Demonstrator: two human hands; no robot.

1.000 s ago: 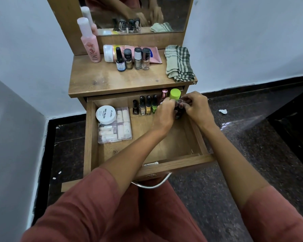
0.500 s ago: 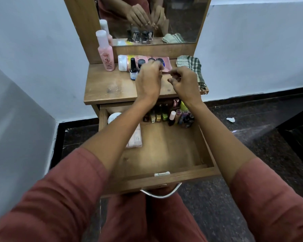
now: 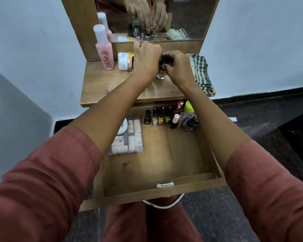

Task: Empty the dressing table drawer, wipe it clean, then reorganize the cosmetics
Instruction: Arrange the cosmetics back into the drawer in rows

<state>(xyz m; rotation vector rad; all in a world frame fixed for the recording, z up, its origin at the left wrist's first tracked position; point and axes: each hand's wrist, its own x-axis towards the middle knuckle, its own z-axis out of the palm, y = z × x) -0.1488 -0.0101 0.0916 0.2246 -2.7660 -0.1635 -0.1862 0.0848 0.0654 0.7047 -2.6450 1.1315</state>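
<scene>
The wooden drawer (image 3: 164, 188) is pulled open below the dressing table top (image 3: 101, 88). At its back stands a row of nail polish bottles (image 3: 157, 117), with several lip products and a green-capped jar (image 3: 188, 107) to the right. A clear case of tubes (image 3: 128, 142) with a white round jar (image 3: 123, 127) on it lies at the left. On the tabletop my left hand (image 3: 146, 59) and my right hand (image 3: 177, 68) curl over the small bottles (image 3: 161, 74) standing there. My right fingers grip a dark-capped one.
A tall pink bottle (image 3: 104, 49), a lying tube with a white cap (image 3: 123, 61) and a folded checked cloth (image 3: 201, 72) sit on the tabletop. The mirror (image 3: 191, 16) stands behind. The drawer's metal handle (image 3: 163, 206) is over my lap.
Both hands rose from the bottles at the drawer's back right to the small bottles on the tabletop and closed over them. The camera tilted up.
</scene>
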